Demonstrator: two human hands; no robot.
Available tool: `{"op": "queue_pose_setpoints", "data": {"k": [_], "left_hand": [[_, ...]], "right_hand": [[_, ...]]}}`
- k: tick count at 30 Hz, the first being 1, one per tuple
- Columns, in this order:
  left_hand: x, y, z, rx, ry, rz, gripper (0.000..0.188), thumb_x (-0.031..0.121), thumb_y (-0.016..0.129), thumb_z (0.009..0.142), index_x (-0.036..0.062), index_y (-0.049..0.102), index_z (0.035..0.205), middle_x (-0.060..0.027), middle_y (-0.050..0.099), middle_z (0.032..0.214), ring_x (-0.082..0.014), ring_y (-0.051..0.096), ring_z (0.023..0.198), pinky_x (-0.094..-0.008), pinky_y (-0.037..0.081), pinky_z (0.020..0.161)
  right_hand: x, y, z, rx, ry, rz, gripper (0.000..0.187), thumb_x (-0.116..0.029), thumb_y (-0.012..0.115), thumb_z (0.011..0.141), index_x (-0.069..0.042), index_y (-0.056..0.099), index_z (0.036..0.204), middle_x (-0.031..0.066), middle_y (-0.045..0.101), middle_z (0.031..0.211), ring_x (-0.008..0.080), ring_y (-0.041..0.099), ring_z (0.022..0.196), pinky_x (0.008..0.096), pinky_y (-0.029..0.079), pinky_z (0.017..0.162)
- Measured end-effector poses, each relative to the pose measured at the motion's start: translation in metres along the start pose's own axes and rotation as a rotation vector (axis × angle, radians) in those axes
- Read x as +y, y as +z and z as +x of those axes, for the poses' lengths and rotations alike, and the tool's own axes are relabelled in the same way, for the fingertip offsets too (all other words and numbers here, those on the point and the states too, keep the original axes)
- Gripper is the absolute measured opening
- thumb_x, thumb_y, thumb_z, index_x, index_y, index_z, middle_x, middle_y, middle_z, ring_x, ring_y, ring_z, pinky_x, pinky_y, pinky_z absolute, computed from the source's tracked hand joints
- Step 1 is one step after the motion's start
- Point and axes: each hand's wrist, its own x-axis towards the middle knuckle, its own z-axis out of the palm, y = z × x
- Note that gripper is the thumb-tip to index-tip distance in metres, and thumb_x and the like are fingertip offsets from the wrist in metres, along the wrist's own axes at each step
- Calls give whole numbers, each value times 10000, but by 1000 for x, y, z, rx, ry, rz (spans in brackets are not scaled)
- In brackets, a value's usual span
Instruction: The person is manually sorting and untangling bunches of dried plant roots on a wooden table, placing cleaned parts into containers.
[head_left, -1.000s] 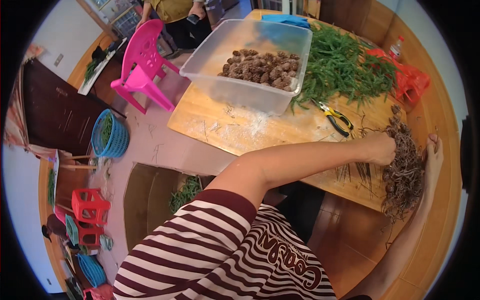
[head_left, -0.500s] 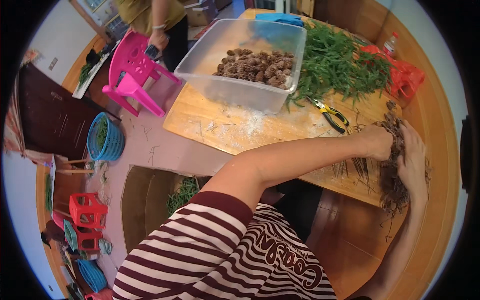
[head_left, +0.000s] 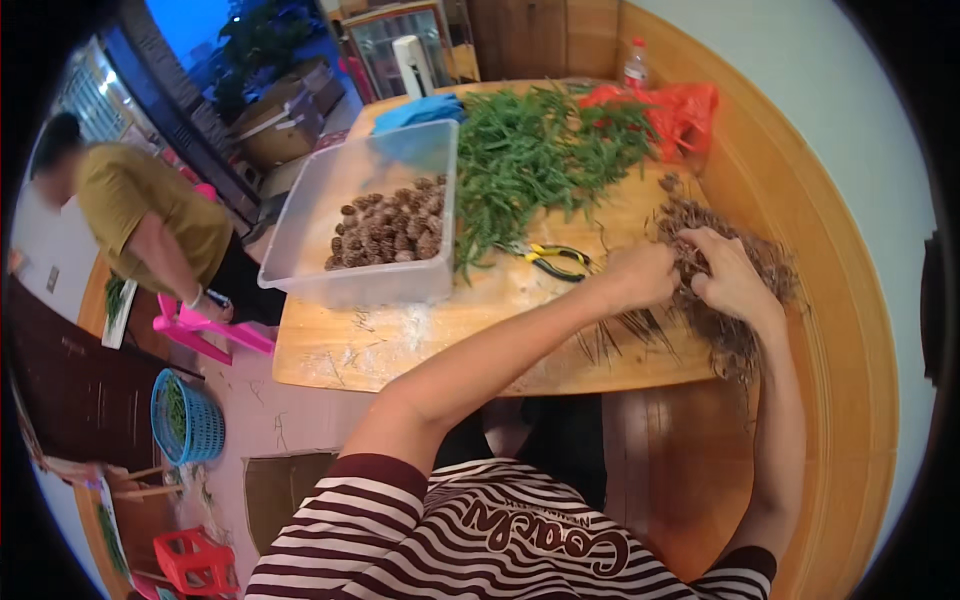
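The tangled brown bundle (head_left: 718,328) lies at the counter's (head_left: 310,345) right end, reaching its near edge, so a hard tug might drag it over. The left hand (head_left: 645,275) looks closed at its left side, the right hand (head_left: 738,285) curls over it, what each pinches I can't tell; nearby thin sticks (head_left: 628,335) could snag.

Left hand (head_left: 640,276) beside right hand (head_left: 742,285), fingers (head_left: 706,243) bent, seemingly pinching.

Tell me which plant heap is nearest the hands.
The brown tangled clump: left hand and right hand touch it, while the green sprigs and pine cones lie farther off.
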Motion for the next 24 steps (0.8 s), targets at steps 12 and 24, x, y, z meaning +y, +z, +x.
{"op": "queue_pose_setpoints", "data": {"k": [12,24], "left_hand": [[-10,-10,5,-167,-104,-289,262,202,474,827,-18,613,855,-83,578,695,-193,552,660,-319,450,638],[-18,-3,4,-119,-60,-115,336,233,520,782,-50,617,935,-228,639,801,-357,628,798,-432,476,750]], "right_hand": [[21,11,12,-248,204,366,410,-46,543,665,36,591,1063,163,644,869,258,609,860,347,462,775],[10,40,13,-152,-3,-87,393,-20,581,662,-8,528,1052,202,629,859,390,602,840,475,456,707]]}}
